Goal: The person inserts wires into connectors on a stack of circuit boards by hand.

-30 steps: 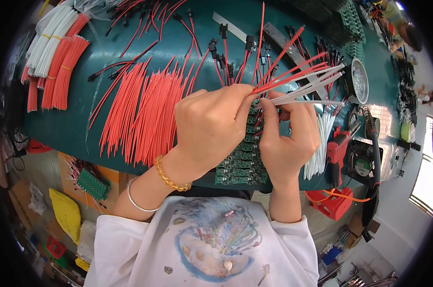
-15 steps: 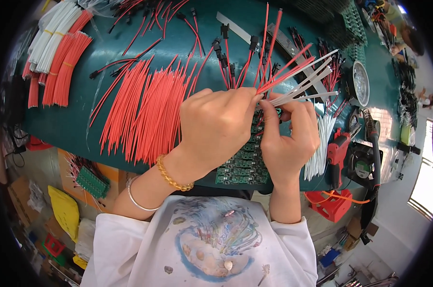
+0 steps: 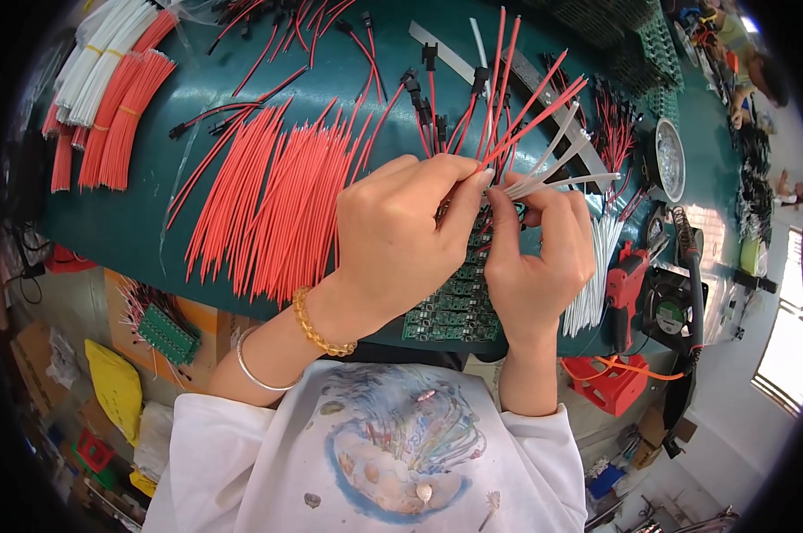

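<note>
My left hand (image 3: 399, 238) is closed, thumb against forefinger, pinching red wires (image 3: 540, 117) that fan up and to the right. Close beside it, my right hand (image 3: 543, 253) is closed on several white wires (image 3: 563, 158) between thumb and fingers. The fingertips of both hands nearly meet above a stack of green circuit boards (image 3: 450, 313), partly hidden by the hands. Behind the hands, red-and-black leads with black plug connectors (image 3: 430, 59) rise from the boards. One white wire (image 3: 479, 44) points upward among the red ones.
Loose red wires (image 3: 299, 209) lie in a pile to the left; cut white wires (image 3: 586, 282) lie at right. Bundled wires (image 3: 126, 115) sit far left. A red glue gun (image 3: 628, 284), a small black fan (image 3: 672, 306) and a round dish (image 3: 669, 160) stand at right.
One white wire now stands upright among the red wires at the left hand. The white wires in the right hand have shifted slightly; both hands stay nearly in place.
</note>
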`<state>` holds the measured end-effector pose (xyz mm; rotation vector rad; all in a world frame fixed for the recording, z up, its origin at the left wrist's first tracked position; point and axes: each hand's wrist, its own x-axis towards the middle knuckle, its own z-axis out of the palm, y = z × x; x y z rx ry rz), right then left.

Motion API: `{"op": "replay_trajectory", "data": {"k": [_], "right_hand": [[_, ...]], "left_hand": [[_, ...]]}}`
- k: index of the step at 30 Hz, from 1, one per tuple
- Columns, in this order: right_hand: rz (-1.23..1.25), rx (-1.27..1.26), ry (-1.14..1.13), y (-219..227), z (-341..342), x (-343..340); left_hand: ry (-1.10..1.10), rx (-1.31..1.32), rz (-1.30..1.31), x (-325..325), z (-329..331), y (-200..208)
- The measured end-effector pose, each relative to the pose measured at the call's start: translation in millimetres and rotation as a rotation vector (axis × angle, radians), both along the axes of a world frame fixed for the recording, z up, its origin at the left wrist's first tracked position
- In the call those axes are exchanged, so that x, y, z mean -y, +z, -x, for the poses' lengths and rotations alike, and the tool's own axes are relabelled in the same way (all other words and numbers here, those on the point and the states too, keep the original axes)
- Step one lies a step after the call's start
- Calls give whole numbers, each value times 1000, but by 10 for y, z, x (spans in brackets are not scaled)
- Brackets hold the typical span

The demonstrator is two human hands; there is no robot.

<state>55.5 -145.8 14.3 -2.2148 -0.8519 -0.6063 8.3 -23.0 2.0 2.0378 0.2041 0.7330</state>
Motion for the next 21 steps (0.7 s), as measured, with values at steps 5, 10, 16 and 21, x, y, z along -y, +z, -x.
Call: {"op": "replay_trajectory", "data": {"k": [5,10,16,21], "right_hand": [[-4,12,24,1,-7,4],[3,24,22,-6,-2,4],[-1,65,17,-54,0,-5],[-1,83,13,-49,6,9]], "left_hand": [[-25,20,141,8,6,24],[-40,2,251,-9,32,50],[-62,-84,468,-71,79,159],[-43,-129,471,-113,105,188]]}}
